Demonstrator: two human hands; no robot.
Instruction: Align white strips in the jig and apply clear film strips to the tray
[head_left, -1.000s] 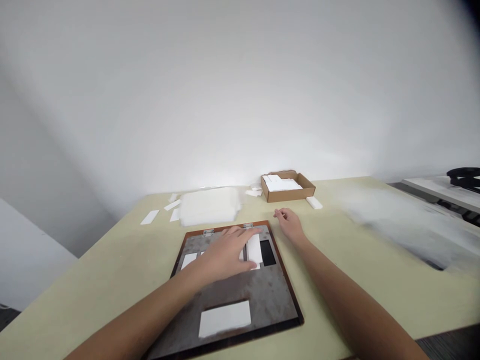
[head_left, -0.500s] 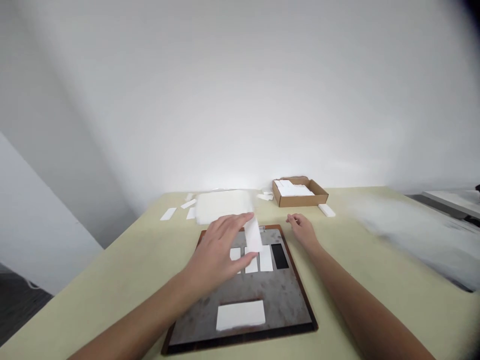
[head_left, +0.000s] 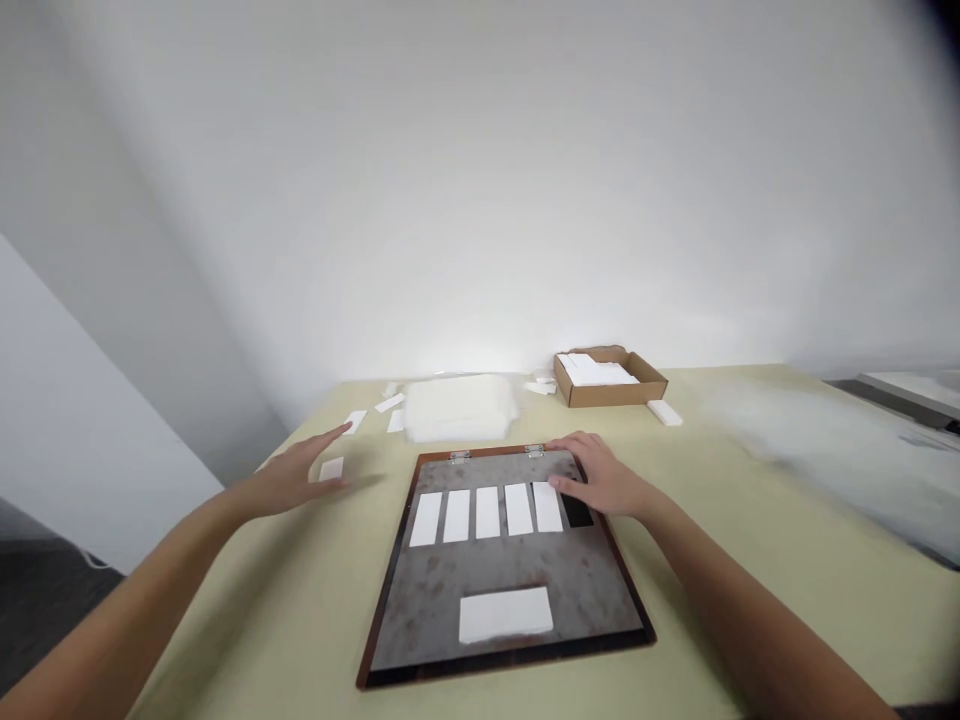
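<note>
My left hand (head_left: 289, 478) hovers over the table left of the board. Its fingers and thumb are curved around a small white card (head_left: 331, 468), which shows in the gap between them. My right hand (head_left: 600, 478) rests over the top right corner of the grey, brown-edged board (head_left: 427, 620). Its fingers reach the top edge, and the thumb tip touches or almost touches the rightmost white card (head_left: 549, 510). Several white cards (head_left: 457, 515) lie in a row there, beside a black recess (head_left: 577, 512) partly covered by my right hand. A wider white piece (head_left: 505, 615) lies lower on the board.
Behind the board lies a whitish translucent stack (head_left: 459, 408), with loose white cards (head_left: 354, 422) to its left. A brown cardboard box (head_left: 615, 393) holds white cards. One white block (head_left: 664, 413) sits beside it. Clear plastic sheeting (head_left: 840, 460) spreads over the right side.
My left hand has swung left, off the board, with the white card between its fingers. My right hand has come onto the board's top right corner. The view has shifted slightly.
</note>
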